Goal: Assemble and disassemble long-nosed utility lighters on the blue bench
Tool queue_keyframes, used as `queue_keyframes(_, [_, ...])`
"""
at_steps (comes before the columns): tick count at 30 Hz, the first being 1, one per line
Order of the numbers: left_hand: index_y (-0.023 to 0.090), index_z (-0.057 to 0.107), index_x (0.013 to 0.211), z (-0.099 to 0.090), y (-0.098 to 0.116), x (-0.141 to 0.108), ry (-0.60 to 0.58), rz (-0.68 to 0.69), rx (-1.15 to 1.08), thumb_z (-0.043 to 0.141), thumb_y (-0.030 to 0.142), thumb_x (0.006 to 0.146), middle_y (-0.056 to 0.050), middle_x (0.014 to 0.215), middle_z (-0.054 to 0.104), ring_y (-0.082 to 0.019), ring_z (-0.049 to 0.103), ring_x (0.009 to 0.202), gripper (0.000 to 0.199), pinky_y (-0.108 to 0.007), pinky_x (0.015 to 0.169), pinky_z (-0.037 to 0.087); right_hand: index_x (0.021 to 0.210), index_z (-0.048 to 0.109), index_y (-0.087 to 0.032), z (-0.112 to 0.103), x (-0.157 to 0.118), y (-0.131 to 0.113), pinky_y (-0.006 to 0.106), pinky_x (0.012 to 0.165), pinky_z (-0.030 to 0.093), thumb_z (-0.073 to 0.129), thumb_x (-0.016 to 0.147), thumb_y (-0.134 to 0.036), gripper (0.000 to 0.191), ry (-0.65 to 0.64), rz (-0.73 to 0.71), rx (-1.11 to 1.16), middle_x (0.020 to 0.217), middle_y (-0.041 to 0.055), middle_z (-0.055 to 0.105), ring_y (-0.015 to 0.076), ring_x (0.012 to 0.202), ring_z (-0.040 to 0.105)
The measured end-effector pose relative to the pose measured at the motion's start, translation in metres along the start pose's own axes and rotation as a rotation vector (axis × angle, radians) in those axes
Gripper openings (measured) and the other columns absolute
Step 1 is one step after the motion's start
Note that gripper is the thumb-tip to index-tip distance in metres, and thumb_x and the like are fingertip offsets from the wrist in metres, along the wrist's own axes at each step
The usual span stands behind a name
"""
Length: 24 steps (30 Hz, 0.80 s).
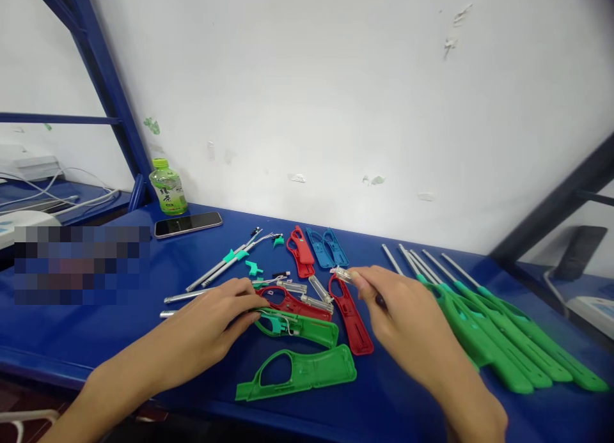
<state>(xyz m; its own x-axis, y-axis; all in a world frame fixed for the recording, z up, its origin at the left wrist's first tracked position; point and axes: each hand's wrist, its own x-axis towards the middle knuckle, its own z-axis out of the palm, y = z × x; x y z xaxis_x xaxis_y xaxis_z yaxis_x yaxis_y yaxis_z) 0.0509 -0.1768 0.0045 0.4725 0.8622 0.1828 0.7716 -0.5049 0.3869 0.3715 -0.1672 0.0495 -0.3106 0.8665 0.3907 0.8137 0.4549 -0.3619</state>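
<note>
My left hand (215, 321) pinches the narrow end of a green lighter shell half (316, 331), which has a teal trigger (277, 326) and thin wires in it. My right hand (407, 315) grips a clear lighter fuel tank (343, 275) between thumb and forefinger; a dark tip (380, 300), its kind unclear, pokes out below the fingers. Nearer me lies another green shell half (326, 369). Red shell halves (354, 321) and several loose clear tanks (316, 303) lie between my hands. Beyond my left hand are metal lighter tubes (211, 273) with teal triggers (252, 267).
Several long green lighters (499, 331) lie in a row on the right of the blue table (192, 366). Blue shell halves (322, 248) sit near the wall. A phone (188, 224) and a green-capped bottle (167, 187) stand back left, beside a blue metal frame (103, 66).
</note>
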Motion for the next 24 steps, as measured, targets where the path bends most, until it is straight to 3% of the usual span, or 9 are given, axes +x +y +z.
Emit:
queue_keyframes(7, [0.031,0.077,0.128,-0.002,0.004,0.002,0.061,0.037,0.073,0.048,0.031,0.111,-0.005,0.117,0.072,-0.025,0.069,0.108,0.033,-0.038,0.096,0.054,0.107,0.075,-0.026,0.005,0.002,-0.01,0.035,0.075,0.048,0.042,0.112,-0.023,0.033,-0.079,-0.054,-0.044,0.1,0.004,0.079,0.0244,0.089,0.075])
queue_keyframes(12, [0.032,0.073,0.13,-0.007,0.02,0.003,0.17,0.038,0.015,0.055,0.043,0.11,-0.004,0.118,0.072,-0.026,0.067,0.11,0.029,-0.037,0.096,0.052,0.107,0.074,-0.027,0.015,0.002,-0.036,0.032,0.076,0.049,0.046,0.111,-0.018,0.03,-0.157,-0.152,0.032,0.099,0.0018,0.078,0.021,0.088,0.074])
queue_keyframes(18, [0.031,0.071,0.107,-0.01,0.035,0.004,0.135,0.022,-0.188,0.054,0.041,0.113,0.003,0.102,0.071,-0.017,0.066,0.091,0.02,-0.027,0.082,0.048,0.106,0.071,-0.027,0.021,0.001,-0.055,0.033,0.067,0.044,0.048,0.11,-0.016,0.027,-0.234,-0.254,0.061,0.096,-0.0017,0.075,0.0204,0.079,0.069])
queue_keyframes(24, [0.028,0.07,0.097,-0.017,0.038,0.005,0.122,0.071,-0.325,0.05,0.028,0.113,0.005,0.09,0.071,-0.015,0.063,0.08,0.026,-0.025,0.076,0.045,0.117,0.074,-0.029,0.019,-0.001,-0.053,0.03,0.073,0.049,0.046,0.11,-0.013,0.033,-0.232,-0.266,0.117,0.102,0.0014,0.077,0.0203,0.085,0.072])
